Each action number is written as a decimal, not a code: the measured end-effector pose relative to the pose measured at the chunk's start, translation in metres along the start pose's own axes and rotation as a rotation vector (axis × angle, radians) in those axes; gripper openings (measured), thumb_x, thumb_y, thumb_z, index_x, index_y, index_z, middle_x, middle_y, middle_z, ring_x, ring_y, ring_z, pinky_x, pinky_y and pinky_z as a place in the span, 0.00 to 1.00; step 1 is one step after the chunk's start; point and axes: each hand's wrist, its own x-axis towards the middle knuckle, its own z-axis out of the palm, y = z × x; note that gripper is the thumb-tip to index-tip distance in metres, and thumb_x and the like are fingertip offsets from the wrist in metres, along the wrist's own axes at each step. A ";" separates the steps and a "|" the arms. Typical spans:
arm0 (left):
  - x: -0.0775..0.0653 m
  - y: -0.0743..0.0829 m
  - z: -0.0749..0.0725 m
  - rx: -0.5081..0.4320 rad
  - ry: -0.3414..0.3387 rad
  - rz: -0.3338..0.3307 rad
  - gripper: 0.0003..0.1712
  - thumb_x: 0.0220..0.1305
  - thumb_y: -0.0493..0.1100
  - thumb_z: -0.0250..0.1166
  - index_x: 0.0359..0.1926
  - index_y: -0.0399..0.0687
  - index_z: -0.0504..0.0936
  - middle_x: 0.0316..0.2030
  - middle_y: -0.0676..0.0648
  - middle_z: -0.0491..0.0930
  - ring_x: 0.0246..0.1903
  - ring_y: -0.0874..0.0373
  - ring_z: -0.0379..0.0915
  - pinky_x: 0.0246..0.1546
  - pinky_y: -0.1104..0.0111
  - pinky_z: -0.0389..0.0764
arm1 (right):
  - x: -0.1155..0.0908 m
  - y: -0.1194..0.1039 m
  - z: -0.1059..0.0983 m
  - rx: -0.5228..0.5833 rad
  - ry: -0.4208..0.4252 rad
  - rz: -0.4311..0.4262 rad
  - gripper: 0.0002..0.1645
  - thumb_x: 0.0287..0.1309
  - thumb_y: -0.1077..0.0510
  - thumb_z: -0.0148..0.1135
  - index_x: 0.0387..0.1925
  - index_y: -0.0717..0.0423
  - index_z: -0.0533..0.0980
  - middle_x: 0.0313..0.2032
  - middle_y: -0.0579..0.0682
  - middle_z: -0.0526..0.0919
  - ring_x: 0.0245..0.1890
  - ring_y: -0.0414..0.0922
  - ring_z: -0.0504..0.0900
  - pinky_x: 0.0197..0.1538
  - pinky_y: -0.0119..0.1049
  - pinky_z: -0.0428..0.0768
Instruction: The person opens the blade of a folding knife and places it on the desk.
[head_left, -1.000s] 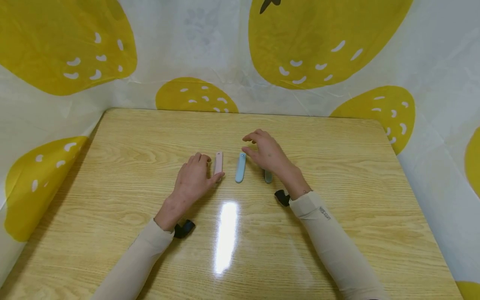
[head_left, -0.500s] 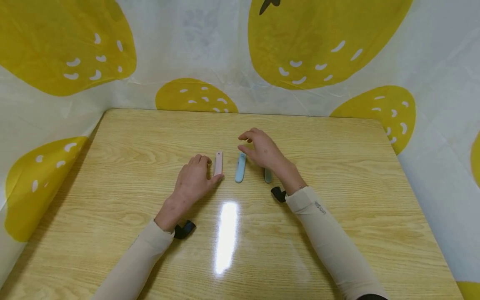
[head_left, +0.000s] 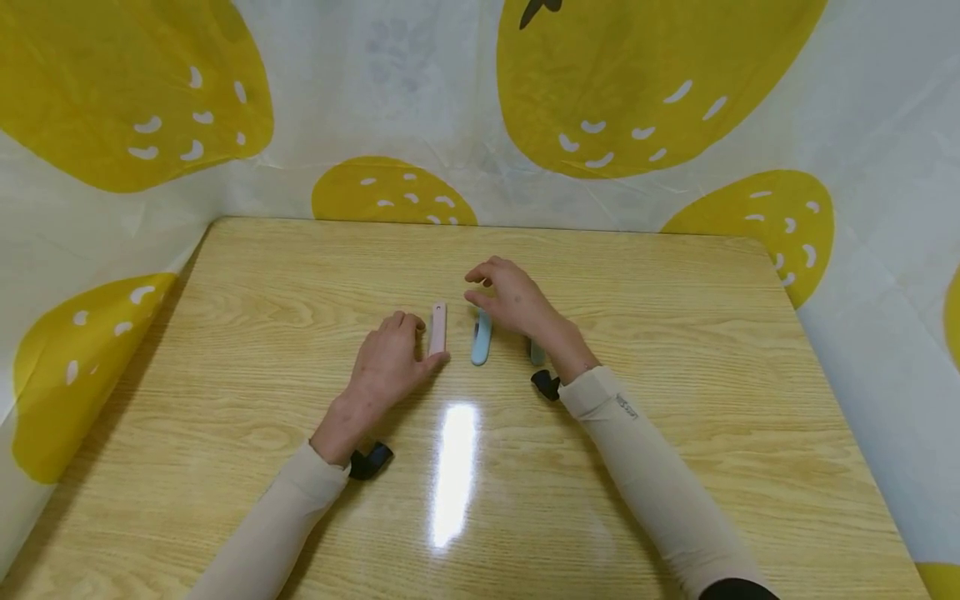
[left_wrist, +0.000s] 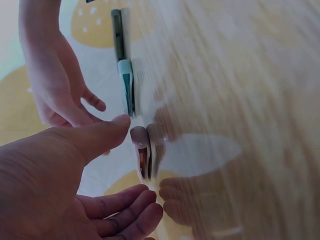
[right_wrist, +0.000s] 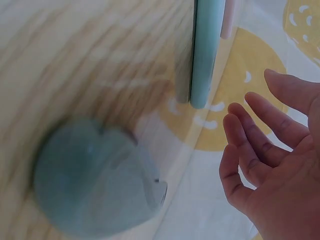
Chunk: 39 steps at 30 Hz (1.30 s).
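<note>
A slim pink handle-like piece [head_left: 438,329], with a small round rivet at its far end, lies on the table beside my left hand [head_left: 386,357]. In the left wrist view, that hand's thumb and spread fingers stand either side of the pink piece [left_wrist: 142,152], without gripping it. A similar light blue piece [head_left: 481,340] lies to the right, its far end covered by my right hand [head_left: 517,300]. The right hand hovers with loosely bent fingers and holds nothing. A grey-green piece [head_left: 537,353] lies partly hidden under the right wrist; it looms close in the right wrist view.
The wooden table [head_left: 300,267] reaches to a white curtain [head_left: 450,83] with yellow fruit prints at the back and sides. Black wrist mounts [head_left: 371,461] hang under both sleeves. A bright light reflection lies on the tabletop.
My right hand has moved a little to the left, over the far end of the light blue piece. The left hand and the several pieces stay practically where they were.
</note>
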 end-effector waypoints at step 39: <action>-0.002 -0.003 0.002 0.033 0.014 0.026 0.33 0.60 0.56 0.78 0.55 0.37 0.80 0.41 0.41 0.79 0.34 0.50 0.72 0.41 0.54 0.79 | 0.031 -0.012 0.025 -0.011 -0.079 -0.010 0.20 0.73 0.57 0.63 0.60 0.63 0.80 0.50 0.59 0.82 0.50 0.51 0.80 0.56 0.42 0.81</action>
